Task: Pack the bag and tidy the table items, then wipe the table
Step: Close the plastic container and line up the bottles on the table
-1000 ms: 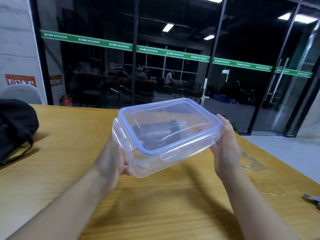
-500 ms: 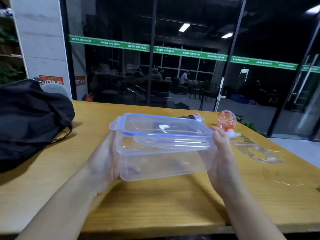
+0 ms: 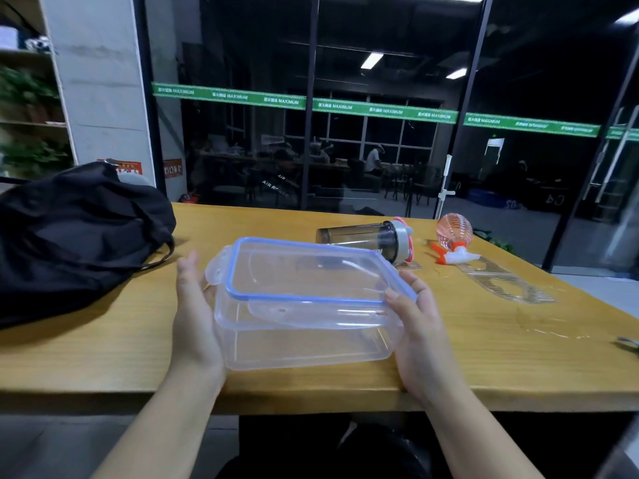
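A clear plastic container [image 3: 304, 344] with a blue-rimmed lid [image 3: 311, 274] sits level between my two hands, low over the front of the wooden table [image 3: 103, 357]; whether it touches the wood I cannot tell. My left hand [image 3: 193, 305] lies flat against its left end, fingers straight. My right hand [image 3: 420, 326] holds the right end, thumb over the lid's rim. The black bag [image 3: 69, 236] lies slumped at the table's left.
A dark shaker bottle [image 3: 359, 238] lies on its side behind the container. A pink spray bottle [image 3: 453, 233] and a clear plastic stencil ruler [image 3: 505, 281] lie at the right. A small metal object [image 3: 629, 343] shows at the right edge. Glass walls stand behind the table.
The container came down from a raised, tilted hold to level and low over the table. My left hand's fingers straightened along its end. The view swung left, showing more of the bag.
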The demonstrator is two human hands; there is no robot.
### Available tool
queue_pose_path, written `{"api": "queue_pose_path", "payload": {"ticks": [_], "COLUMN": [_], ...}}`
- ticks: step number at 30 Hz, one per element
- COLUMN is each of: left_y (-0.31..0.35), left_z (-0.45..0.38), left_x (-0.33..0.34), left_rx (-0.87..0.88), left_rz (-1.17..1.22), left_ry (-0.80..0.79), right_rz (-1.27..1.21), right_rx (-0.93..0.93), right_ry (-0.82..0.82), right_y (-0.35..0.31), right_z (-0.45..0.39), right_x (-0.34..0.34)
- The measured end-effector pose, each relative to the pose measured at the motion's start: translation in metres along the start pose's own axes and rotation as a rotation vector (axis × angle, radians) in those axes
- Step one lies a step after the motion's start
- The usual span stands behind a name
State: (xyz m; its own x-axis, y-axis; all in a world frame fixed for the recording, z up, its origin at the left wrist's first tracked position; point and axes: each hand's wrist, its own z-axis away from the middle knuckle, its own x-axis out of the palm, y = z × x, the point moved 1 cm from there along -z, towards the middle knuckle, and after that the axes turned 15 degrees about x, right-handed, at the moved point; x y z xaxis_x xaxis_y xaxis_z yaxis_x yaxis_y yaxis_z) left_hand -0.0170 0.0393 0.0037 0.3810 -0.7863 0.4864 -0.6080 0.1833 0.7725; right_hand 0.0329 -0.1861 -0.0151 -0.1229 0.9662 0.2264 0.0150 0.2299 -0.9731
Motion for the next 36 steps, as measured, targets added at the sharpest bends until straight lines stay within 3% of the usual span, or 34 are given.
{"api": "queue_pose_path", "payload": {"ticks": [11, 15, 17, 20, 27, 36], "left_y": [0.010, 0.021, 0.023, 0.026, 0.027, 0.026], "left_z": [0.016, 0.021, 0.021, 0.021, 0.015, 0.025], "left_x": [-0.011, -0.023, -0.028, -0.032, -0.037, -0.031], "left_rx": [0.141, 0.346, 0.432, 0.463, 0.504, 0.700], "left_rz": [-0.250, -0.544, -0.652, -0.715, -0.741, -0.804], "left_ry": [-0.177, -0.430, -0.570, -0.671, -0.677, -0.627], "right_rz": [0.054, 0.134, 0.271, 0.506, 0.717, 0.671], "right_rx": [0.031, -0.031, -0.138, -0.322, -0.387, -0.598], "right_ry": [-0.002, 0.077, 0.139, 0.092, -0.032, 0.038], "right_y": [-0.002, -0.005, -0.007, -0.005, -0.010, -0.005], "right_z": [0.003, 0.009, 0.013, 0.020, 0.022, 0.021], "right_x": [0.004, 0.002, 0.000, -0.002, -0.017, -0.016]}}
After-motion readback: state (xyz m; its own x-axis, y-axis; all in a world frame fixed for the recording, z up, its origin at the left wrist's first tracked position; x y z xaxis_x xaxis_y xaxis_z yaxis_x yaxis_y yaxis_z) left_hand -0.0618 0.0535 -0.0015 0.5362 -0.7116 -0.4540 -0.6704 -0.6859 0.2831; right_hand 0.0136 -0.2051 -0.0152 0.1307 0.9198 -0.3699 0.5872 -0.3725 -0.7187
